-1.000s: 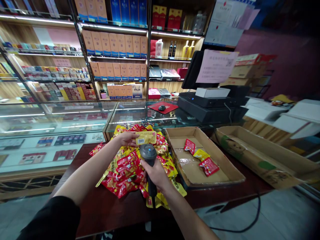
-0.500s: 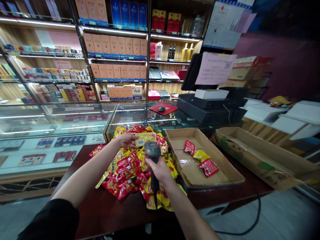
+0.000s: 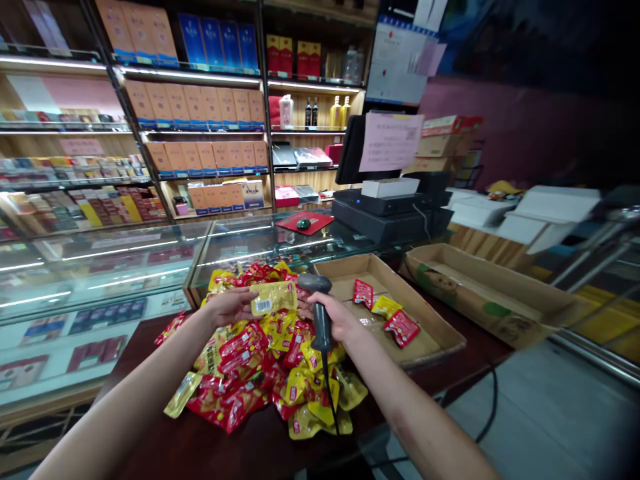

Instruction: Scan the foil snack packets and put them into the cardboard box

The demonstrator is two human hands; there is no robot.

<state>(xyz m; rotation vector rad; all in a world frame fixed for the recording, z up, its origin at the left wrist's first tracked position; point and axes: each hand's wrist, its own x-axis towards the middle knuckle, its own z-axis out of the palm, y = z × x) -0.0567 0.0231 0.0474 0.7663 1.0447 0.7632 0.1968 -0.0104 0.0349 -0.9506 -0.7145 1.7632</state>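
Note:
My left hand (image 3: pixel 231 307) pinches the left end of a gold snack packet (image 3: pixel 276 297), whose printed barcode faces up toward me. My right hand (image 3: pixel 336 319) is wrapped round the handle of a black barcode scanner (image 3: pixel 323 327), its head just right of the packet and its cord hanging down. Some right fingertips reach close to the packet's right end; whether they touch it I cannot tell. Beneath both hands spreads a heap of red and yellow snack packets (image 3: pixel 250 350) on a dark red table (image 3: pixel 200 447).
Right of the heap, a shallow cardboard box (image 3: pixel 430 333) holds a few packets. Beyond it lies another cardboard tray (image 3: pixel 465 303). A glass counter (image 3: pixel 225 233) runs behind, with a mouse (image 3: pixel 303 224) and a monitor (image 3: pixel 350 150). Shelves of boxed goods line the wall.
My view has turned right and come nearer the heap. The scanner has shifted from over the packet's lower right to beside its right end, showing more of the packet. Both hands keep their hold.

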